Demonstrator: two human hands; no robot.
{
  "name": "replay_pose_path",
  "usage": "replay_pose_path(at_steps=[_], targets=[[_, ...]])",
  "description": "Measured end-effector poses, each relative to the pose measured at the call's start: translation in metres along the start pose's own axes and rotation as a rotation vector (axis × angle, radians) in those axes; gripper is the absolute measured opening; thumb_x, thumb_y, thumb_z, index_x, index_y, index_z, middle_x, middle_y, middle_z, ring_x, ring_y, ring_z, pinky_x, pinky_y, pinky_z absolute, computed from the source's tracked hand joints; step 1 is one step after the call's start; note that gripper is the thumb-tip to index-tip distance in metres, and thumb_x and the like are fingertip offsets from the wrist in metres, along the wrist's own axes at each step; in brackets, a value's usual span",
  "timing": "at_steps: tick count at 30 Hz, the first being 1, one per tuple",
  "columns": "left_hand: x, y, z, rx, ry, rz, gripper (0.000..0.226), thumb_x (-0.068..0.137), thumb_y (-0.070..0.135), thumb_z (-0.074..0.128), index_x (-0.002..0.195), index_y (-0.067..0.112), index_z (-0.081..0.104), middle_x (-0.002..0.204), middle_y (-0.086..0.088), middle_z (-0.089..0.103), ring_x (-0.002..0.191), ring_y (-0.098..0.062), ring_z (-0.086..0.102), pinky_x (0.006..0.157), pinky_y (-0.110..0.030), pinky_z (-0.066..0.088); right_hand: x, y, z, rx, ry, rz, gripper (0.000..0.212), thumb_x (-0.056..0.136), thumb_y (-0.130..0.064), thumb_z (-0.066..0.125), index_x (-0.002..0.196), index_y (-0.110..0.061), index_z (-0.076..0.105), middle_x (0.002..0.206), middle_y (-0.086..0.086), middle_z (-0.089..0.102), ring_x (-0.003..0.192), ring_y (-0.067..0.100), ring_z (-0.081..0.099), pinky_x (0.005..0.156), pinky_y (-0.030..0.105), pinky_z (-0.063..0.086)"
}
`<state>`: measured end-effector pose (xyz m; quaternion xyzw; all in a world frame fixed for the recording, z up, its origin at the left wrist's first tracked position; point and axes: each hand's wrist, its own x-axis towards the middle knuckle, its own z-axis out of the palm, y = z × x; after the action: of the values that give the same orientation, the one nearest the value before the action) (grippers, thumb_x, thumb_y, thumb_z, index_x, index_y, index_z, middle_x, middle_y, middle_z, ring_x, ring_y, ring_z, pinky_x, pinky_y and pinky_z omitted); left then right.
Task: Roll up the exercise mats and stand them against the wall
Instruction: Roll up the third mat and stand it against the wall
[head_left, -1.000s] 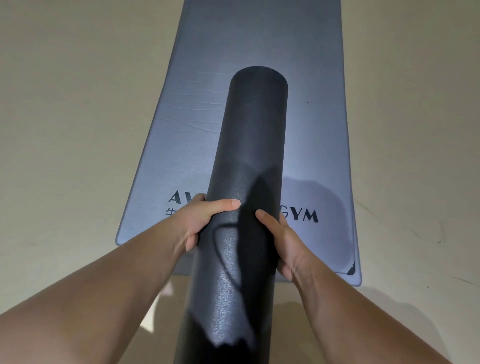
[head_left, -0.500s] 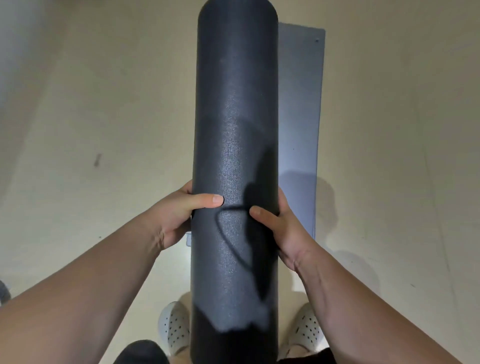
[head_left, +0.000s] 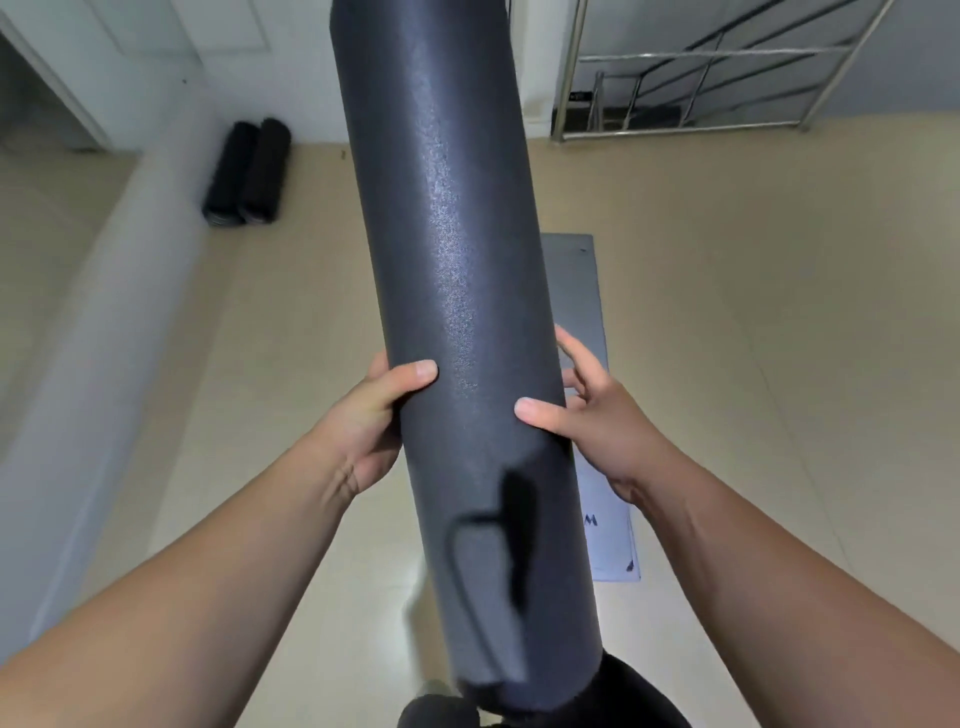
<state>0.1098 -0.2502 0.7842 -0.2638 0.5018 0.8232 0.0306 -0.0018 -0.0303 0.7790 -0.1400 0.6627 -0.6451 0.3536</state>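
Holding the rolled mat (head_left: 457, 312) up off the floor (head_left: 779, 338) here, right in front of the body and pretty much filling the middle of the view. Its long axis runs close to upright but not quite: the top end leans a bit left and away and goes out past the top edge, while the bottom end sits low and slightly right, near the person's body. You can see the loose outer edge of the roll as a flap down near the bottom. The left hand (head_left: 363, 415) grips the left side about midway up, thumb laid across the front, and its other fingers go round the back where I can't see them. The right hand (head_left: 597, 415) is at roughly the same height on the right side, thumb pressed on the front, fingers (head_left: 576, 348) loosely bent and reaching round the right edge, so both hands are clamped on the roll from opposite sides. Both forearms come up from the bottom corners, bare. Behind the roll a grey flat mat (head_left: 576, 291) lies unrolled on the floor, mostly hidden. Over at the far left, two rolled mats (head_left: 249, 171) stand side by side, touching, against the white wall (head_left: 270, 78). A metal railing (head_left: 701, 67) is at top right.
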Motion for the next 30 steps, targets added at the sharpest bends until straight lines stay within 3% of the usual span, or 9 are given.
replay_pose_path(at_steps=[4, 9, 13, 16, 19, 22, 26, 30], targets=[[0.019, 0.03, -0.006, 0.048, 0.051, 0.116, 0.09, 0.06, 0.034, 0.084, 0.143, 0.02, 0.051, 0.137, -0.006, 0.065, 0.124, -0.026, 0.064, 0.109, -0.049, 0.046, 0.04, -0.025, -0.003, 0.014, -0.125, -0.03, 0.091, 0.074, -0.023, 0.086, 0.149, -0.048, 0.041, 0.139, -0.002, 0.065, 0.122, 0.011, 0.066, 0.092, 0.023, 0.056], [0.036, 0.066, -0.038, 0.038, 0.076, 0.197, 0.091, 0.062, 0.03, 0.086, 0.144, 0.02, 0.048, 0.14, -0.009, 0.062, 0.13, -0.032, 0.058, 0.116, -0.059, 0.036, 0.093, -0.058, 0.018, -0.012, -0.265, -0.02, 0.092, 0.077, -0.017, 0.081, 0.153, -0.045, 0.035, 0.142, -0.013, 0.063, 0.125, 0.002, 0.062, 0.093, 0.02, 0.054], [0.057, 0.105, -0.084, 0.015, 0.122, 0.241, 0.097, 0.057, 0.025, 0.085, 0.145, 0.019, 0.045, 0.137, -0.01, 0.064, 0.125, -0.032, 0.062, 0.113, -0.057, 0.04, 0.153, -0.078, 0.06, -0.047, -0.285, -0.02, 0.098, 0.073, -0.019, 0.083, 0.155, -0.045, 0.037, 0.146, -0.013, 0.059, 0.132, 0.006, 0.058, 0.112, 0.033, 0.047], [0.084, 0.141, -0.143, 0.017, 0.154, 0.277, 0.098, 0.055, 0.025, 0.087, 0.143, 0.019, 0.046, 0.135, -0.009, 0.066, 0.124, -0.031, 0.063, 0.112, -0.056, 0.042, 0.213, -0.087, 0.111, -0.047, -0.297, -0.024, 0.103, 0.067, -0.027, 0.085, 0.156, -0.045, 0.036, 0.148, -0.012, 0.059, 0.133, 0.011, 0.058, 0.114, 0.037, 0.045], [0.113, 0.187, -0.208, 0.022, 0.179, 0.306, 0.1, 0.051, 0.024, 0.088, 0.142, 0.018, 0.046, 0.129, -0.007, 0.07, 0.119, -0.027, 0.067, 0.105, -0.047, 0.05, 0.277, -0.098, 0.175, -0.014, -0.26, -0.04, 0.092, 0.078, -0.027, 0.082, 0.156, -0.042, 0.036, 0.145, -0.012, 0.061, 0.134, 0.011, 0.058, 0.115, 0.037, 0.043], [0.135, 0.241, -0.271, 0.014, 0.187, 0.289, 0.099, 0.048, 0.024, 0.088, 0.137, 0.018, 0.047, 0.119, -0.007, 0.074, 0.109, -0.024, 0.072, 0.094, -0.039, 0.055, 0.333, -0.118, 0.237, 0.001, -0.229, -0.033, 0.083, 0.083, -0.025, 0.078, 0.155, -0.041, 0.039, 0.138, -0.008, 0.067, 0.129, 0.013, 0.062, 0.107, 0.034, 0.047], [0.168, 0.316, -0.335, 0.096, 0.133, 0.265, 0.087, 0.054, 0.03, 0.084, 0.134, 0.023, 0.049, 0.115, -0.003, 0.076, 0.109, -0.022, 0.072, 0.108, -0.05, 0.047, 0.393, -0.15, 0.298, 0.024, -0.163, -0.035, 0.062, 0.097, -0.018, 0.071, 0.148, -0.043, 0.047, 0.133, -0.01, 0.07, 0.124, 0.008, 0.065, 0.089, 0.02, 0.053], [0.212, 0.379, -0.379, 0.133, 0.1, 0.256, 0.088, 0.054, 0.033, 0.083, 0.136, 0.027, 0.052, 0.12, 0.002, 0.074, 0.113, -0.02, 0.07, 0.108, -0.045, 0.046, 0.46, -0.176, 0.334, 0.054, -0.095, -0.023, 0.057, 0.094, -0.02, 0.069, 0.145, -0.04, 0.051, 0.125, -0.01, 0.074, 0.112, 0.006, 0.07, 0.076, 0.014, 0.055]])
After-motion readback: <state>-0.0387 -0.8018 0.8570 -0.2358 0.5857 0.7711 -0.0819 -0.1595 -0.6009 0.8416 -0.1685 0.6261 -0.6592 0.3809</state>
